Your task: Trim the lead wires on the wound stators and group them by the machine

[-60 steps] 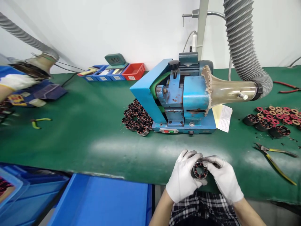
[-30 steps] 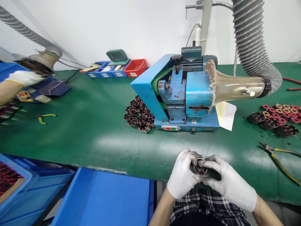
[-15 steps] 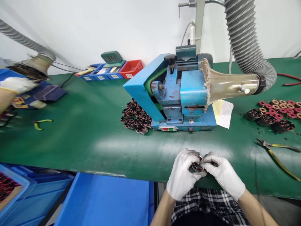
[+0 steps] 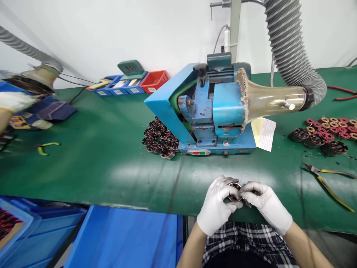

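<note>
Both gloved hands are closing around one small wound stator [image 4: 234,191] — a metal ring with reddish copper coils inside — and holding it just above the near edge of the green bench mat [image 4: 106,156]. The left hand [image 4: 216,204] is cupping the ring from its left side with fingers curled over the top, clamped on it; the right hand [image 4: 264,203] is pinching it from the right, thumb and fingertips pressed against the rim. The two hands are touching each other across the part, over a checked lap at the bottom of the view.

Straight behind the hands, the blue bench machine [image 4: 206,111] is standing on the mat, with red and green buttons on its front base. A clear funnel hood [image 4: 267,100] is joining its right side to a grey ribbed extraction hose [image 4: 290,48] that is rising out of view. A paper slip [image 4: 264,134] is lying under the hood. Against the machine's left foot, a cluster of stators [image 4: 160,139] is lying packed together, touching one another.

To the right, well apart from the hands, yellow-handled pliers [image 4: 326,180] are lying on the mat, and beyond them another group of wound cores [image 4: 326,132] — some dark, some red and tan. Red-handled cutters [image 4: 341,93] are lying at the far right edge.

Far left, another person's sleeve [image 4: 12,102] is blurring at the mat's edge, near green-handled pliers [image 4: 47,147]. Blue and red parts bins [image 4: 131,85] are sitting by the wall with a small green scale [image 4: 130,69] on them. Blue crates [image 4: 119,238] are standing below the bench.
</note>
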The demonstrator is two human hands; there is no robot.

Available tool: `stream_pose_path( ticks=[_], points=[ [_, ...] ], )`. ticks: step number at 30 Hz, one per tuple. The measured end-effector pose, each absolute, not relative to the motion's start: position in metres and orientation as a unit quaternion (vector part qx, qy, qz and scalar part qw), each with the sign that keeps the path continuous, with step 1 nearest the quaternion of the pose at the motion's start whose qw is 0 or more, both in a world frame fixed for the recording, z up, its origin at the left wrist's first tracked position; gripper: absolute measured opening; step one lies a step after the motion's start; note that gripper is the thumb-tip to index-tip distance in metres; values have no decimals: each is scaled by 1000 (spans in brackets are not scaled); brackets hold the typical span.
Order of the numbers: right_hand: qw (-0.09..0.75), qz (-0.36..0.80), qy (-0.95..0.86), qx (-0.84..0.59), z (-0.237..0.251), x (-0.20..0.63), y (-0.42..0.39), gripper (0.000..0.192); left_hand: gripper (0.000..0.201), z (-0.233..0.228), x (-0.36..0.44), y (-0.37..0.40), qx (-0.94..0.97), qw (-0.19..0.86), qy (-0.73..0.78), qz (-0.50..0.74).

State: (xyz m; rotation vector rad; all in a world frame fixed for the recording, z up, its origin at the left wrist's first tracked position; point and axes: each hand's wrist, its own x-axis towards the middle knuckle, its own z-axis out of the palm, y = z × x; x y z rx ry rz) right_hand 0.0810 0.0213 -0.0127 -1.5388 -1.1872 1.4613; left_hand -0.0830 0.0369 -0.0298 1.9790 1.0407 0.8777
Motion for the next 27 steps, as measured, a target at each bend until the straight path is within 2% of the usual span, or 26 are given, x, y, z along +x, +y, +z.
stream_pose_path(
  ticks=[9,12,16,19,22,25,27],
  points=[
    [344,512,-486,-619,-10,85,19,11,27,-26,-85,38,757,388,394,348],
    [342,438,-539,-633,-14,88,14,15,32,-28,-84,38,745,393,406,354],
    [274,318,-645,-639,-21,96,13,19,33,-28,-83,36,747,390,415,344],
    [260,272,-637,-673,-20,109,19,20,34,-28,-83,36,750,384,415,344],
    [301,325,-526,-726,-12,118,27,23,33,-30,-84,37,755,377,409,347],
    [319,478,-476,-665,-2,109,33,28,33,-30,-85,37,758,377,405,345],
    [307,506,-501,-631,1,94,35,25,33,-30,-85,37,758,380,405,342]
  ],
)
